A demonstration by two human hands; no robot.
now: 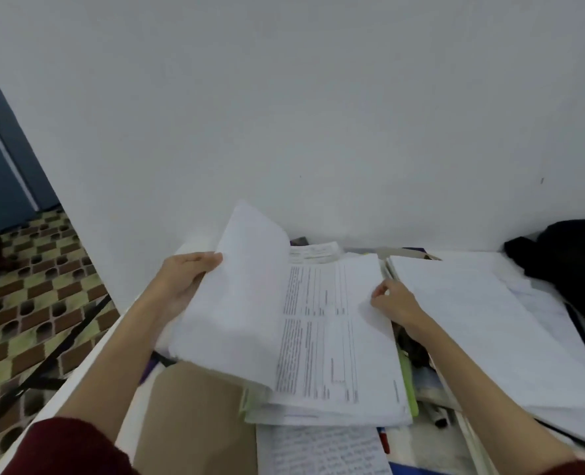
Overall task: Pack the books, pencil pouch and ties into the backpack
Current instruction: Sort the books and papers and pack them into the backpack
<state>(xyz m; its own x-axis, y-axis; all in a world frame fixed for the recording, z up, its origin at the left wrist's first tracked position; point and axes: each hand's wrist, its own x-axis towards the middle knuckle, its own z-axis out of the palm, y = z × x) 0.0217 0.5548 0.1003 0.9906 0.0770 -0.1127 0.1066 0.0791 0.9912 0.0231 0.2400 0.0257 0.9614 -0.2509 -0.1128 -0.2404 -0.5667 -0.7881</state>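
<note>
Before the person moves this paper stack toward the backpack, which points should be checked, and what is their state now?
1. Left hand holds the lifted pages: ok.
2. Right hand pinches the printed page: ok.
3. Paper stack closed for carrying: not ok, pages are open.
4. Backpack located: cannot tell; a black item lies at right.
5. Pen beside the stack is apart from it: ok.
</note>
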